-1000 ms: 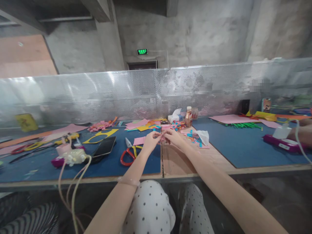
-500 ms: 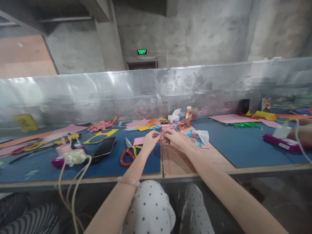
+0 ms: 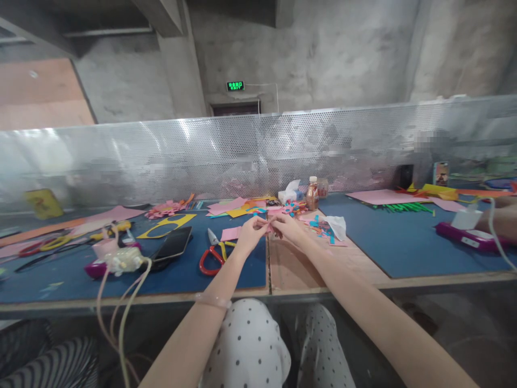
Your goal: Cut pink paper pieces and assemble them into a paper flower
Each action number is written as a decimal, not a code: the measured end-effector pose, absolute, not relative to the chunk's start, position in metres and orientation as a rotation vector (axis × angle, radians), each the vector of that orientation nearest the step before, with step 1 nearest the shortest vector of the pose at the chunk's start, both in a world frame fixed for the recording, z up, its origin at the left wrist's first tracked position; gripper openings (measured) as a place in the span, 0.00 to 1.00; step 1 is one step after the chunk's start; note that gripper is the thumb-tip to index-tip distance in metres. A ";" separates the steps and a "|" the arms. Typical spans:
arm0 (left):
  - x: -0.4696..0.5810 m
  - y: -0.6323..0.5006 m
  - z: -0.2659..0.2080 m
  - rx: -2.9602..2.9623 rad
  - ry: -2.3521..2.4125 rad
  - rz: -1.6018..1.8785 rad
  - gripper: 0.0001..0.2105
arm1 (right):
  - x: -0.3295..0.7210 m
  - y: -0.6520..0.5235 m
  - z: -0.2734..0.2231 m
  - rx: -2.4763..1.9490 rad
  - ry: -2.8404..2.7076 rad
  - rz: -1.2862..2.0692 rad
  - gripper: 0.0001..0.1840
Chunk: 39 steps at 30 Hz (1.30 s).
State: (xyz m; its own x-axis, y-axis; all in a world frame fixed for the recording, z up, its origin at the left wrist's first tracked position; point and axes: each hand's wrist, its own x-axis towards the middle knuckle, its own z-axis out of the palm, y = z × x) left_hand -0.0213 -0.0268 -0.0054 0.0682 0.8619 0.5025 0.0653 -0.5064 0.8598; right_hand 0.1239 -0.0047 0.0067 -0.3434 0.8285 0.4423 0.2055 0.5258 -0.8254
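Observation:
My left hand (image 3: pixel 251 234) and my right hand (image 3: pixel 286 227) meet over the middle of the workbench, fingertips pinched together on a small pink paper piece (image 3: pixel 269 228). Most of the piece is hidden by my fingers. Red-handled scissors (image 3: pixel 211 254) lie on the blue mat (image 3: pixel 173 272) just left of my left hand. A pink paper sheet (image 3: pixel 230 233) lies flat behind my left hand. Blue and pink paper scraps (image 3: pixel 322 227) and a crumpled white tissue (image 3: pixel 336 226) lie to the right of my right hand.
A black phone (image 3: pixel 173 244) and a pink glue gun (image 3: pixel 111 258) with a trailing cord sit at left. A small bottle (image 3: pixel 312 193) and tissue pack (image 3: pixel 290 191) stand by the perforated metal screen (image 3: pixel 258 151). Another person's arm (image 3: pixel 498 221) rests at far right beside a purple device (image 3: pixel 468 236).
Almost nothing has moved; my fingers shifted slightly on the pink paper piece.

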 end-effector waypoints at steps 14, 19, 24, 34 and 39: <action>-0.022 -0.034 -0.001 1.318 0.912 1.374 0.10 | 0.125 -0.001 0.002 -0.890 -1.909 0.786 0.05; -0.024 -0.030 -0.003 1.309 0.896 1.331 0.10 | 0.127 0.000 0.002 -0.877 -1.937 0.771 0.06; -0.026 -0.027 -0.007 1.250 0.844 1.317 0.10 | 0.127 -0.001 0.003 -0.874 -1.933 0.772 0.05; -0.025 -0.031 -0.005 1.238 0.847 1.339 0.16 | 0.126 -0.001 0.003 -0.880 -1.931 0.785 0.05; -0.025 -0.030 -0.007 1.253 0.833 1.344 0.16 | 0.126 -0.002 0.005 -0.870 -1.924 0.843 0.05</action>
